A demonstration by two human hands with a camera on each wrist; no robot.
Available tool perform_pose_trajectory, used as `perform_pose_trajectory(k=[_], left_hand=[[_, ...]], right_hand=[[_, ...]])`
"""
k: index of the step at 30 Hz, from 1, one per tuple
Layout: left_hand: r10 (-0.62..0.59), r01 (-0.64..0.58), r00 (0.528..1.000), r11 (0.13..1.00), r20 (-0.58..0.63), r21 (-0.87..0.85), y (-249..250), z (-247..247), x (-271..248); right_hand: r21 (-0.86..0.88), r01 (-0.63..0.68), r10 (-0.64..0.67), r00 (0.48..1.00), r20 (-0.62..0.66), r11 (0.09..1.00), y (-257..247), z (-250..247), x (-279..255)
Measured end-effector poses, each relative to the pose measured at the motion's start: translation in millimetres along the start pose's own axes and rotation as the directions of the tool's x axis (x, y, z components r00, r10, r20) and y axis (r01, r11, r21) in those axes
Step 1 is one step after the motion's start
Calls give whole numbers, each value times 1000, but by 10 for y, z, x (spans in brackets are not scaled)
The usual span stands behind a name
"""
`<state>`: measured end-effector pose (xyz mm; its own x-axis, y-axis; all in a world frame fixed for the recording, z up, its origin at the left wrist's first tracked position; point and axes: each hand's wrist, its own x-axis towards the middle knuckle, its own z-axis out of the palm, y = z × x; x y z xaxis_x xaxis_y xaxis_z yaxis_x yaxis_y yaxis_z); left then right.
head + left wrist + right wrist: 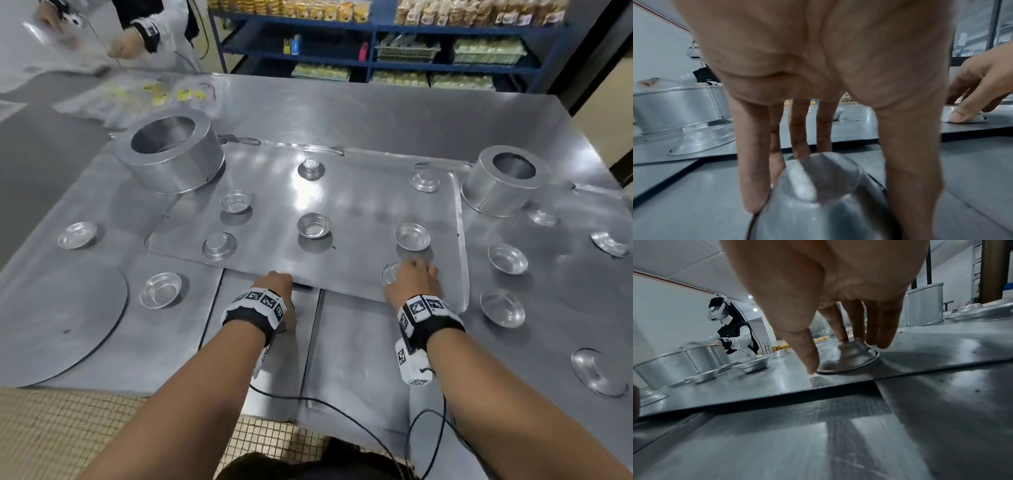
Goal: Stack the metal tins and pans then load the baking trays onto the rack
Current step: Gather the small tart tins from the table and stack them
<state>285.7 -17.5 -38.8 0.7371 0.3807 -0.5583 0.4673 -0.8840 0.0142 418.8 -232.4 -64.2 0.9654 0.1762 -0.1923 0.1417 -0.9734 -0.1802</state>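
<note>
- Steel worktop [342, 113] fills a bakery room, with blue shelves [373, 31] of packed goods behind it and another person [731, 337] working at the far left corner.
- Landmark: the flat baking tray [274, 253] lying in the middle of the worktop.
- Little looks done so far: small tins sit scattered singly, several on the baking tray, such as one at its centre [313, 224], and more off both sides of it, like one just right of its edge [507, 258].
- Two tall round pans stand apart, one at the tray's far left corner [171, 154], one past its far right corner [503, 180]; neither is nested.
- Left hand [275, 284], at the tray's near edge, has fingers [752, 162] and thumb curled down round an upturned tin [818, 194].
- Right hand [412, 281], over the tray's near right part, has fingertips [809, 356] closing on another upturned tin [849, 358]; whether it is truly gripped is hard to tell.
- Left to do: gather nearly every tin, nest the pans, then load the trays; no rack for them is in view.
</note>
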Motion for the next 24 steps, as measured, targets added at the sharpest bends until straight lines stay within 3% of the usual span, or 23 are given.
perform_pose_trajectory(k=[4,9,14,16,19,24], left_hand=[[13,-12,999,999,-32,41,83,44,-7],[37,-40,996,998,-81,-39,13,42,30],[160,-182,965,979,-209,-91,-173,36,42],[219,-270,942,945,-252,-186,-252,29,51],[220,-353,925,799,-309,-487,-316,17,19],[153,-328,945,433,-291,-839,-339,118,-28]], right_hand=[[41,-6,6,1000,-18,999,39,16,5],[124,-6,13,998,-56,992,74,26,-18],[225,9,23,990,-142,974,20,-11,-99],[297,62,-7,983,-183,953,-42,-52,-168],[436,164,-66,971,-231,885,-190,-142,-351],[590,330,-149,930,-335,737,-561,-221,-792]])
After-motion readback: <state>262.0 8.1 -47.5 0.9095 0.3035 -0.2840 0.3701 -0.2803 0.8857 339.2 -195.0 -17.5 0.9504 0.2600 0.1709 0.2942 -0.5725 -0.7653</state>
